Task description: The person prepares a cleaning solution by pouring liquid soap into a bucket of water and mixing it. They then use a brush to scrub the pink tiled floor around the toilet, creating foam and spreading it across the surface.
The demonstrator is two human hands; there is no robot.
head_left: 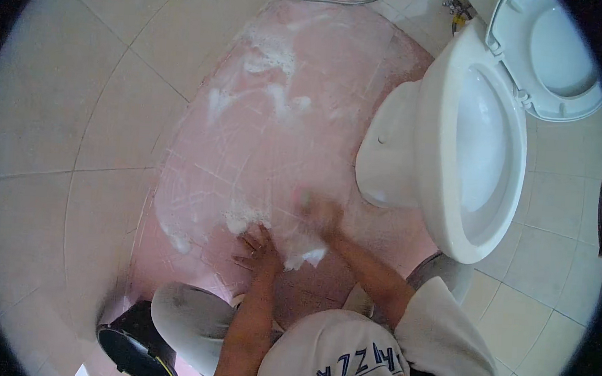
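Note:
My left hand (pixel 259 249) lies flat on the wet pink floor (pixel 303 154), fingers spread beside a patch of white foam (pixel 244 219). To its right, my right hand (pixel 321 215) is low over the same floor and smeared by motion. A small pinkish-green blur shows at its fingers; I cannot make out what it is. More suds (pixel 271 55) streak the far part of the floor, and a white clump of foam (pixel 305 258) sits between my forearms.
A white toilet (pixel 442 141) with its seat and lid (pixel 557 59) raised stands on the right. A black bucket (pixel 136 343) is at the lower left, by my knee. A grey hose (pixel 333 0) lies at the far edge. Beige tiled walls (pixel 111 128) border the floor.

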